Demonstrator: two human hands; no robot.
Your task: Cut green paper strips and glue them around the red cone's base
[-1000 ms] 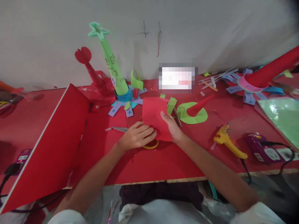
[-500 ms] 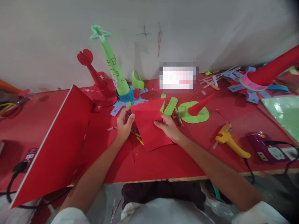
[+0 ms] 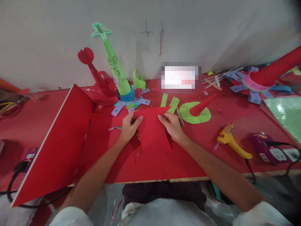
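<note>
Between my hands I hold a sheet of red paper (image 3: 152,131) above the red tabletop. My left hand (image 3: 130,125) pinches its left edge near the top, thumb on the near face. My right hand (image 3: 172,126) grips the upper right edge in the same way. The sheet's lower part hangs toward me. Partly hidden behind the paper and my left hand lies a tool with yellow handles (image 3: 138,137). Beyond my right hand are green paper strips (image 3: 173,105) and a green paper disc (image 3: 202,116) with a red paper cone (image 3: 199,106) on it.
A yellow glue gun (image 3: 231,142) and a purple power strip (image 3: 270,150) lie to the right. A red board (image 3: 56,144) leans up on the left. At the back stand a green paper tower (image 3: 116,69) and a red paper figure (image 3: 95,70). The table's front edge (image 3: 160,181) runs before me.
My left hand has moved slightly right and now grips the paper's left edge. My right hand has shifted to the upper right edge, and the sheet has turned more squarely toward me.
</note>
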